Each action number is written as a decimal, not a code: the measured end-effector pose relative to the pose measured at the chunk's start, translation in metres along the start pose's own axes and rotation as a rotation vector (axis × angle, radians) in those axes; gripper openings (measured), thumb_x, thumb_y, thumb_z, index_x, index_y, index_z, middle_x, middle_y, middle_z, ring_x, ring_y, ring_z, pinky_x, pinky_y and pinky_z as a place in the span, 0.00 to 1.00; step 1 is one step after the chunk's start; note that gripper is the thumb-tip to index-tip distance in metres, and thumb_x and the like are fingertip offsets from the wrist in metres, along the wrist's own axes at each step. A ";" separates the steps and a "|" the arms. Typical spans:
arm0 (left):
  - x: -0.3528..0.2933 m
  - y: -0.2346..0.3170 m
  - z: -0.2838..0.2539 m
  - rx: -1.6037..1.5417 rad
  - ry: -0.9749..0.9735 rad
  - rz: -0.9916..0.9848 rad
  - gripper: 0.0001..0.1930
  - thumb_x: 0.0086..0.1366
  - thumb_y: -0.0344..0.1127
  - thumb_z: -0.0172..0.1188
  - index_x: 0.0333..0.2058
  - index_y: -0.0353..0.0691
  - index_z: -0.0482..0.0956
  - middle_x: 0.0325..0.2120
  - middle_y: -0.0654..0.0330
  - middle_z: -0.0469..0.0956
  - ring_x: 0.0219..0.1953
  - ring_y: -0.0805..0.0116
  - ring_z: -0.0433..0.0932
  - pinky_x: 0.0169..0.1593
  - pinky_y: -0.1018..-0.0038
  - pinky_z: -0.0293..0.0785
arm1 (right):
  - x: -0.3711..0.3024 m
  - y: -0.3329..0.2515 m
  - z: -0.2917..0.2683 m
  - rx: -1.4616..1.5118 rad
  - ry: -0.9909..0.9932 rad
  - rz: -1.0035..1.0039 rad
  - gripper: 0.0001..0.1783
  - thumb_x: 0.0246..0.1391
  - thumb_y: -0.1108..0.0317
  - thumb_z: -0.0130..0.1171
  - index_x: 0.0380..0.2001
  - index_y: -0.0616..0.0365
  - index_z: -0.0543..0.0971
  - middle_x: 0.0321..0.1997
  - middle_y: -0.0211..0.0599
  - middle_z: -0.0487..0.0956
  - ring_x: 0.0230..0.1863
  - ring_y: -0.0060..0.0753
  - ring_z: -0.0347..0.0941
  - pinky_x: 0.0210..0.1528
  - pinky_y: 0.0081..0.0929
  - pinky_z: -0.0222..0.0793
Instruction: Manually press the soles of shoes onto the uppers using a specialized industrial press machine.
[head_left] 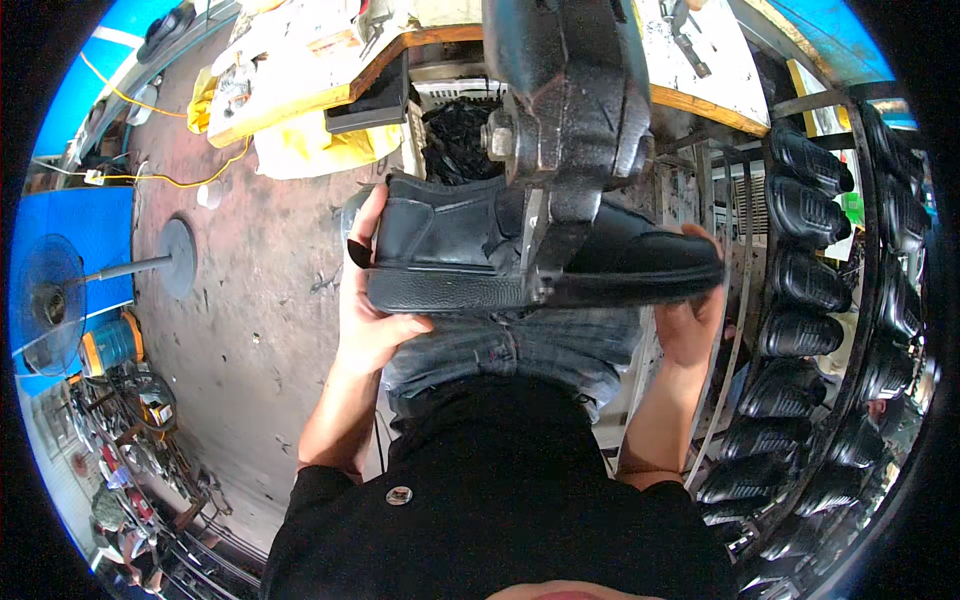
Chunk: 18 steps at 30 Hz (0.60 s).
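A black shoe (440,235) with a thick textured sole lies crosswise in front of me, its heel to the left and toe to the right. My left hand (362,290) is closed round the heel end, thumb along the sole; a dark band circles one finger. At the toe, my right hand (692,315) grips from the near side and below, its fingers partly hidden by the shoe. Over the middle of the shoe stands the dark metal head of a machine (575,130) with a large bolt. Its narrow lower part reaches the sole edge and hides some of the upper.
Racks of black shoes (805,210) stand close on my right. Ahead is a worktable (290,110) with a yellow edge, with a crate of black scraps (465,135) beneath it. A hammer-like tool (690,45) lies at far right. A standing fan (55,305) is at left.
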<state>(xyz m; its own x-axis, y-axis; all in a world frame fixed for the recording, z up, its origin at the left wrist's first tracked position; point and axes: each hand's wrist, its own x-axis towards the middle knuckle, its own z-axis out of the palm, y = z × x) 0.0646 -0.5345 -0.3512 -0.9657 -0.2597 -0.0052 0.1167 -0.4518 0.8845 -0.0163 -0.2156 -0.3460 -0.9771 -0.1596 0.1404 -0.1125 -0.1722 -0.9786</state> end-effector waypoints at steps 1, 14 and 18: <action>0.000 0.002 -0.003 0.042 -0.014 -0.022 0.66 0.40 0.42 0.85 0.71 0.31 0.48 0.68 0.51 0.59 0.69 0.59 0.61 0.70 0.62 0.57 | 0.006 0.000 0.009 0.062 -0.020 0.025 0.38 0.51 0.62 0.67 0.63 0.61 0.67 0.63 0.44 0.72 0.61 0.39 0.70 0.66 0.38 0.62; -0.014 -0.007 -0.027 1.069 -0.209 0.468 0.54 0.35 0.31 0.84 0.64 0.35 0.65 0.61 0.50 0.69 0.63 0.53 0.68 0.68 0.59 0.62 | 0.028 0.001 0.099 -0.634 -0.359 -0.040 0.12 0.47 0.66 0.70 0.28 0.56 0.76 0.32 0.34 0.78 0.39 0.45 0.73 0.45 0.38 0.67; -0.018 -0.005 -0.015 0.571 -0.004 0.197 0.57 0.36 0.34 0.85 0.66 0.36 0.63 0.63 0.51 0.68 0.63 0.54 0.70 0.67 0.60 0.65 | 0.023 0.001 0.089 -0.495 -0.376 -0.255 0.10 0.46 0.68 0.69 0.29 0.53 0.77 0.33 0.31 0.78 0.41 0.43 0.72 0.48 0.38 0.66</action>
<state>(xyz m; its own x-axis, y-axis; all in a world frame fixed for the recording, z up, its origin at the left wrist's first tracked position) 0.0844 -0.5404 -0.3619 -0.9396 -0.2882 0.1846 0.1512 0.1342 0.9794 -0.0226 -0.3058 -0.3304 -0.7896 -0.5165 0.3313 -0.4883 0.2020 -0.8490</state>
